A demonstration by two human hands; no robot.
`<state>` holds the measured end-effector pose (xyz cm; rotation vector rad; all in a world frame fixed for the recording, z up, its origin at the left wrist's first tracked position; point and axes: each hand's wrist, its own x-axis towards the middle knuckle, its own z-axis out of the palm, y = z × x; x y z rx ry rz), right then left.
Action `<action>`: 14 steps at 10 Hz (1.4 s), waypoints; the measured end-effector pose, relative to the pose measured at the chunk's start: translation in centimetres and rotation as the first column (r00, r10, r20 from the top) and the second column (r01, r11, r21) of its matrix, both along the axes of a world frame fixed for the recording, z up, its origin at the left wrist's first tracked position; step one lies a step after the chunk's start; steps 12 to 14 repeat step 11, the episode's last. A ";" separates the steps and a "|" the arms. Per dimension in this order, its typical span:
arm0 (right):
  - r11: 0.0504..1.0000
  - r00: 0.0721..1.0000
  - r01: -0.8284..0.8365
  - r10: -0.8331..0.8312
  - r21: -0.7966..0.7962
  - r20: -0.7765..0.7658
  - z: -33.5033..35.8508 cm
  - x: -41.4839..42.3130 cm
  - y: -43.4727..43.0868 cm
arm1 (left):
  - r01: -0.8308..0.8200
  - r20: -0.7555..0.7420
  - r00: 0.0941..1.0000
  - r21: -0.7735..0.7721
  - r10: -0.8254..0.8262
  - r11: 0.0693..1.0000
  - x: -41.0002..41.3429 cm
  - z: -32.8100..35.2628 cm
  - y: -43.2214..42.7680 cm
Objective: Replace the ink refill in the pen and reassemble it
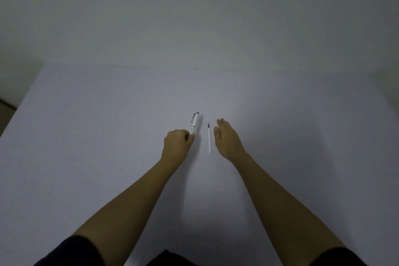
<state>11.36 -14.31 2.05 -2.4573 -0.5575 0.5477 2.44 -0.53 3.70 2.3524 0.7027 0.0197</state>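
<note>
A white pen [194, 123] with a grey clip end lies on the pale table [108, 125], pointing away from me. My left hand [177, 146] is closed around its near end. A thin white ink refill [209, 138] with a dark tip lies just to the right of the pen, apart from it. My right hand [226, 138] hovers flat beside the refill on its right, fingers extended, holding nothing and not touching it.
The table's far edge [194, 67] meets a plain grey wall. Its left edge [19, 110] slants down toward me, with a strip of floor beyond. Dark sleeves show at the bottom of the view.
</note>
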 end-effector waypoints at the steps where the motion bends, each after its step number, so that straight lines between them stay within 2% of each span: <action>1: 0.987 0.998 -0.042 0.050 -0.155 0.047 -3.5 -0.9 -1.2 | -0.047 -0.037 0.998 0.014 0.048 0.999 0.1 -2.6 -1.0; 2: 0.979 0.996 -0.054 0.066 -0.198 0.052 -5.2 -1.5 -1.7 | -0.061 -0.038 0.997 0.023 0.062 0.998 0.2 -3.9 -1.7; 4: 0.958 0.978 -0.074 0.124 -0.276 0.167 -7.9 -2.1 -2.9 | -0.058 -0.012 0.998 0.040 0.059 0.997 0.1 -5.5 -2.7; 6: 0.967 0.959 -0.034 0.103 -0.251 0.266 -8.5 -2.4 -2.7 | -0.049 0.015 0.999 0.088 0.048 0.995 0.5 -5.9 -2.6; 9: 0.962 0.970 -0.076 0.132 -0.261 0.205 -8.2 -2.2 -2.9 | -0.031 -0.045 0.998 0.121 0.036 0.992 0.4 -5.6 -2.8; 10: 0.969 0.973 -0.074 0.122 -0.235 0.194 -7.3 -1.5 -2.8 | -0.061 -0.004 0.998 0.107 0.062 0.992 0.4 -4.6 -2.6; 11: 0.985 0.963 -0.049 0.091 -0.167 0.252 -4.8 0.1 -1.9 | -0.071 0.147 0.988 0.133 0.051 0.989 1.5 -2.7 -1.6; 14: 0.985 0.963 -0.049 0.091 -0.167 0.252 -4.8 0.1 -1.9 | -0.071 0.147 0.988 0.133 0.051 0.989 1.5 -2.7 -1.6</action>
